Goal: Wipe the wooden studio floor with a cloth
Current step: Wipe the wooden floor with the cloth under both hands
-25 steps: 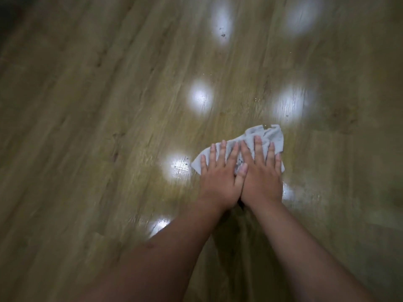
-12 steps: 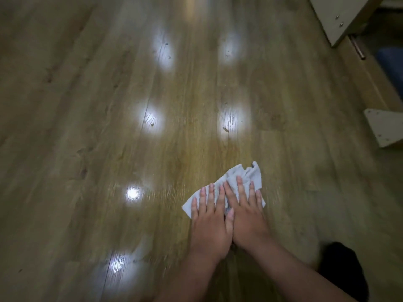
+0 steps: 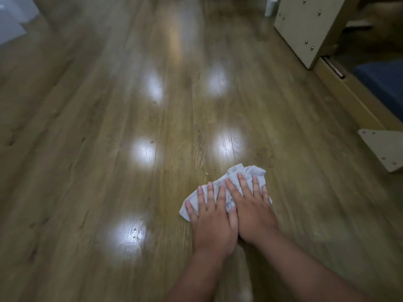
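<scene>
A crumpled pale grey cloth (image 3: pixel 246 172) lies on the glossy wooden floor (image 3: pixel 109 171), right of centre in the head view. My left hand (image 3: pixel 212 223) and my right hand (image 3: pixel 253 212) press down on it side by side, palms flat and fingers spread. The thumbs touch each other. The cloth's bunched far edge sticks out beyond my fingertips, and a corner shows to the left of my left hand. The part under my palms is hidden. Both forearms reach in from the bottom edge.
A beige panel (image 3: pixel 305 29) with screws stands at the top right, beside a wooden floor rail (image 3: pixel 349 99) and a dark blue surface (image 3: pixel 383 83). A beige bracket piece (image 3: pixel 383 149) lies at the right edge. A white cylinder (image 3: pixel 271 6) stands at the back. Bright light reflections dot the floor.
The view has swung, and the furniture at the right has come into sight. Both hands stay pressed on the cloth, which has slid a little forward and bunched at its far edge.
</scene>
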Tool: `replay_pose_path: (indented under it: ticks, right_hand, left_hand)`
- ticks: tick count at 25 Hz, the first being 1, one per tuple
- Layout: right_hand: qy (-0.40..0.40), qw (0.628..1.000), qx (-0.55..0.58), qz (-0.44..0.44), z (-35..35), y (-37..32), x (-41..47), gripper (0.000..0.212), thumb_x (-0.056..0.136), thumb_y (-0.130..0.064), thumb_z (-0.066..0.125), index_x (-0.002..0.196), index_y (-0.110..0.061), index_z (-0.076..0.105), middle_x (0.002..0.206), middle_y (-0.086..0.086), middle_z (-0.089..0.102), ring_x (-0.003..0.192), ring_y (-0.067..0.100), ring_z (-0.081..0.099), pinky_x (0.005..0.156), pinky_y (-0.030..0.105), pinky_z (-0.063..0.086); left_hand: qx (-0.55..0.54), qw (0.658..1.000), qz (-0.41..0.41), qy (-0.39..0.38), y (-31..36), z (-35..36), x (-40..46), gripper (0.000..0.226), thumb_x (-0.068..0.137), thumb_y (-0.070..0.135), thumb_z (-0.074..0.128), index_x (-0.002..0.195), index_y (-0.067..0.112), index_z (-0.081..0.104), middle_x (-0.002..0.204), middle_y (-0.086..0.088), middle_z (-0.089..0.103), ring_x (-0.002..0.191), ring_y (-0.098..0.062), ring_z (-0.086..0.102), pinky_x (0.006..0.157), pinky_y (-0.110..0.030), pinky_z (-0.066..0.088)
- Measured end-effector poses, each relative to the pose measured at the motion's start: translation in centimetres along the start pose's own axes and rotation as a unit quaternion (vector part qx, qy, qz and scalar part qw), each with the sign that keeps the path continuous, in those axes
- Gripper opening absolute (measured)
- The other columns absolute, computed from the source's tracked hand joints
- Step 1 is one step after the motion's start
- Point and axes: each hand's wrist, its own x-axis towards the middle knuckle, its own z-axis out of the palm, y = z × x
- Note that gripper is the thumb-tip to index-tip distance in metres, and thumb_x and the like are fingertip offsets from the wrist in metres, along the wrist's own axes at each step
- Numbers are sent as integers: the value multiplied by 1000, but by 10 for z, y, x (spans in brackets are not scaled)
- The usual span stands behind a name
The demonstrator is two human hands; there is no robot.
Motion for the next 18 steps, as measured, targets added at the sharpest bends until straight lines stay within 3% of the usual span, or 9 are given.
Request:
replay_pose_path:
  ticks: [4, 7, 8, 11, 13, 16, 18]
  right_hand:
    - [6, 999, 24, 28, 3, 4, -10, 73, 102, -58, 20, 161, -43, -21, 167, -7, -36, 153, 24, -35, 129, 47, -10]
    - [24, 999, 29, 38, 18, -11, -46, 70, 104, -50, 18, 163, -38, -17, 168, -4, -35, 157, 28, -27, 131, 49, -2]
    - [21, 999, 18, 27, 22, -18, -63, 70, 102, -49, 18, 165, -35, -9, 171, -1, -26, 159, 31, -17, 131, 49, 3]
    - [30, 998, 3, -49, 38, -46, -109, 73, 97, -52, 34, 164, -23, 26, 173, 11, 16, 158, 40, 17, 123, 56, 21]
    - [12, 993, -7, -120, 47, -80, -117, 77, 95, -57, 38, 163, -23, 31, 173, 11, 19, 158, 42, 16, 122, 59, 21]
    - [-27, 978, -26, -207, 52, -141, -89, 77, 94, -58, 32, 165, -27, 27, 175, 9, 7, 159, 42, 3, 125, 64, 17]
    - [-49, 973, -39, -223, 48, -172, -58, 76, 99, -62, 25, 167, -31, 10, 175, 6, -7, 159, 40, -12, 126, 63, 4]
  left_hand:
    - [7, 999, 26, -27, 8, -2, -1, 65, 107, 47, 18, 161, 39, -17, 166, 9, -27, 153, -18, -32, 121, -54, -23]
    - [-25, 997, 69, -30, -3, -8, -35, 65, 106, 44, 18, 162, 38, -15, 167, 10, -26, 152, -14, -33, 125, -52, -16]
    - [-27, 996, 78, -24, -9, -9, -52, 66, 105, 43, 20, 163, 36, -9, 170, 8, -19, 155, -15, -25, 126, -51, -10]
    - [-8, 997, 78, -16, -41, -20, -112, 70, 93, 41, 38, 160, 23, 35, 167, -2, 29, 155, -27, 24, 118, -50, 16]
    - [-2, 1000, 25, -11, -77, -29, -143, 72, 89, 43, 44, 157, 20, 42, 163, -4, 39, 151, -28, 35, 117, -50, 22]
    - [1, 995, -96, 5, -132, -41, -150, 71, 98, 47, 27, 165, 31, 10, 172, 3, 16, 160, -19, 6, 128, -49, 11]
    - [-2, 990, -142, 16, -156, -49, -130, 70, 98, 54, 14, 164, 37, -3, 174, 5, 5, 159, -14, -10, 129, -50, 0]
